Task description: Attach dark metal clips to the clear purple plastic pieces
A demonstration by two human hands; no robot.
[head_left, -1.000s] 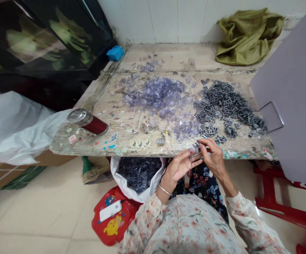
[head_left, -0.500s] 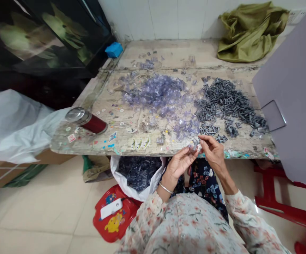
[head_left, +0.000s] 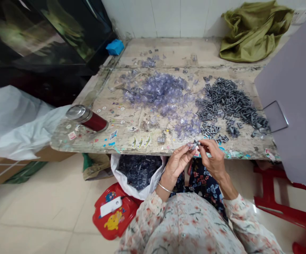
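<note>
Over the table's front edge, my left hand (head_left: 178,161) pinches a small clear plastic piece (head_left: 191,145). My right hand (head_left: 213,157) is closed on a small dark grey piece (head_left: 196,143), which meets the clear one between my fingertips. Beyond my hands lies a heap of clear purplish pieces (head_left: 163,90), with looser ones nearer me. To its right is a pile of dark grey plastic pieces (head_left: 228,97). A single clear and grey piece (head_left: 161,140) sits near the front edge, left of my hands.
A red flask (head_left: 90,119) lies tilted in view on the table's left. Below the edge stands a white sack (head_left: 115,176) of dark pieces, beside a red stool (head_left: 100,218) with a white device. An olive cloth (head_left: 248,31) is at the back right; a grey panel (head_left: 295,88) stands right.
My fingertips have shifted slightly, and the dark grey piece now shows against the clear piece. The view has moved a little.
</note>
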